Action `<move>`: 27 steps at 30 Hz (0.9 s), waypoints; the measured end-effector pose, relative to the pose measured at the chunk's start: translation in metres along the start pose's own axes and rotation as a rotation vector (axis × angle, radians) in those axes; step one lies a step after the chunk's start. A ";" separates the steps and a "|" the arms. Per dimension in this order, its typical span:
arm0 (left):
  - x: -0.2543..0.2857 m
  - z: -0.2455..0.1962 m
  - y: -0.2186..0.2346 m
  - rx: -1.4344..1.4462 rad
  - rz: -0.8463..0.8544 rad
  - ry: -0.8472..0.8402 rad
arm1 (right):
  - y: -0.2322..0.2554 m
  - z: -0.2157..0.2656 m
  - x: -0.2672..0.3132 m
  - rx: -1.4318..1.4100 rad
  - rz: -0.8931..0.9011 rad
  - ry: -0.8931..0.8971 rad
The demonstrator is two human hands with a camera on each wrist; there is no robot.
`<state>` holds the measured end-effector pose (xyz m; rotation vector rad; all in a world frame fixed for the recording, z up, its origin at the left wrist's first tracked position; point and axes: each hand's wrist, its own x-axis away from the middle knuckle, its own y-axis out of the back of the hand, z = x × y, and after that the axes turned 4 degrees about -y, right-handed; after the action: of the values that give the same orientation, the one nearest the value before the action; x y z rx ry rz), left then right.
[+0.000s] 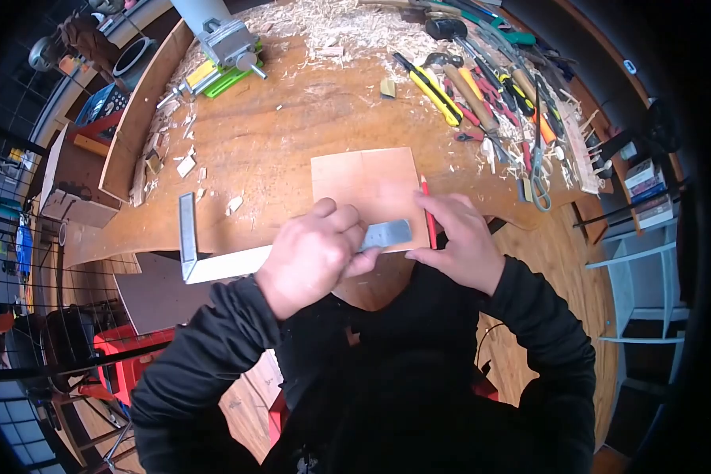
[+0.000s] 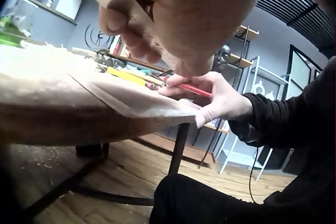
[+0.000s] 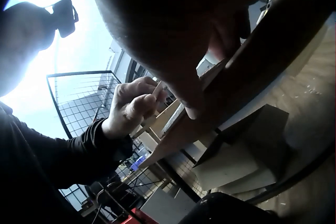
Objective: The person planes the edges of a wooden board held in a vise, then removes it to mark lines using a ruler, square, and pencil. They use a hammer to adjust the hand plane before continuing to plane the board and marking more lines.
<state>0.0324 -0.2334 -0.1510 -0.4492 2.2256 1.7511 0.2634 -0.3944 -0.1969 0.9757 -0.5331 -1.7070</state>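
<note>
My left hand (image 1: 312, 249) grips an L-shaped metal square (image 1: 229, 265) in the head view. Its short arm points away at the left, and its rounded grey end lies over a thin wooden board (image 1: 361, 170) at the bench's near edge. Number markings show on the strip above the fingers in the left wrist view. At the board's right side, my right hand (image 1: 462, 245) holds the near corner, with the thumb (image 2: 202, 119) at the front edge and the fingers over the top. A red pencil (image 1: 429, 213) lies under its index finger, along the board's right edge.
Hammers, a yellow-handled tool (image 1: 430, 91), scissors (image 1: 539, 186) and other hand tools crowd the bench's right side. A small vise (image 1: 231, 47) stands at the back left. Wood shavings (image 1: 332, 28) cover the far side. A wooden panel (image 1: 146, 114) borders the left.
</note>
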 end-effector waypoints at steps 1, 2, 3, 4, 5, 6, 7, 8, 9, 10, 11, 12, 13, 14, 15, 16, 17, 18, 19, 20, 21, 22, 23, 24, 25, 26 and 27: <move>0.001 -0.002 -0.005 -0.022 0.016 0.008 | -0.002 0.001 -0.002 0.024 0.002 0.010; 0.003 -0.003 -0.009 -0.044 0.030 0.014 | -0.003 0.001 -0.004 0.018 0.002 0.005; 0.006 -0.006 -0.010 -0.052 0.022 0.046 | -0.003 0.001 -0.006 0.028 0.002 0.018; 0.009 -0.012 -0.010 -0.050 0.025 0.042 | -0.003 0.000 -0.007 0.040 0.000 0.032; 0.012 -0.019 -0.008 -0.044 -0.031 0.067 | -0.006 -0.002 -0.005 0.040 -0.002 0.027; 0.017 -0.026 -0.008 -0.037 -0.087 0.094 | -0.013 -0.004 -0.003 0.068 -0.065 0.033; 0.024 -0.030 -0.008 -0.024 -0.103 0.100 | -0.018 -0.003 -0.002 0.095 -0.127 0.041; 0.030 -0.033 -0.009 -0.023 -0.102 0.101 | -0.022 0.003 -0.002 0.094 -0.127 0.040; 0.036 -0.035 -0.010 -0.013 -0.131 0.138 | -0.027 0.013 -0.002 0.163 -0.168 0.032; 0.042 -0.035 -0.011 -0.006 -0.163 0.176 | -0.030 0.021 -0.003 0.232 -0.209 0.027; 0.050 -0.032 -0.013 -0.016 -0.194 0.204 | -0.031 0.028 -0.003 0.201 -0.179 0.013; 0.057 -0.030 -0.013 -0.020 -0.196 0.211 | -0.025 0.031 -0.007 0.197 -0.175 0.020; 0.064 -0.028 -0.012 -0.035 -0.219 0.239 | -0.015 0.035 -0.012 0.160 -0.107 0.063; 0.070 -0.026 -0.009 -0.050 -0.243 0.265 | -0.005 0.037 -0.018 0.125 -0.039 0.107; 0.076 -0.025 -0.005 -0.072 -0.218 0.284 | 0.006 0.035 -0.030 0.040 0.092 0.094; 0.080 -0.025 -0.002 -0.076 -0.220 0.289 | 0.010 0.028 -0.040 0.038 0.093 0.100; 0.084 -0.025 -0.001 -0.084 -0.235 0.308 | 0.014 0.019 -0.052 0.038 0.137 0.159; 0.086 -0.024 0.000 -0.093 -0.252 0.328 | 0.018 0.012 -0.062 0.040 0.181 0.220; 0.089 -0.023 0.001 -0.106 -0.261 0.337 | 0.020 0.006 -0.070 0.007 0.265 0.153; 0.092 -0.022 0.002 -0.111 -0.268 0.340 | 0.018 0.003 -0.071 0.010 0.266 0.162; 0.095 -0.022 0.002 -0.117 -0.273 0.347 | 0.015 0.000 -0.072 0.014 0.284 0.143; 0.097 -0.022 0.002 -0.121 -0.278 0.356 | 0.012 -0.003 -0.074 0.017 0.304 0.124; 0.099 -0.022 0.002 -0.124 -0.287 0.364 | 0.009 -0.002 -0.073 0.020 0.311 0.134; 0.100 -0.022 0.002 -0.114 -0.304 0.373 | 0.005 0.000 -0.069 0.061 0.255 0.133; 0.101 -0.023 0.002 -0.102 -0.321 0.382 | 0.002 0.003 -0.063 0.101 0.198 0.130; 0.103 -0.021 0.002 -0.102 -0.327 0.388 | -0.003 0.008 -0.057 0.104 0.204 0.136; 0.104 -0.019 0.002 -0.113 -0.321 0.387 | -0.009 0.014 -0.050 0.174 0.106 0.115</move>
<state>-0.0638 -0.2592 -0.1861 -1.1891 2.1367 1.7321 0.2525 -0.3460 -0.1778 1.1423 -0.6536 -1.5192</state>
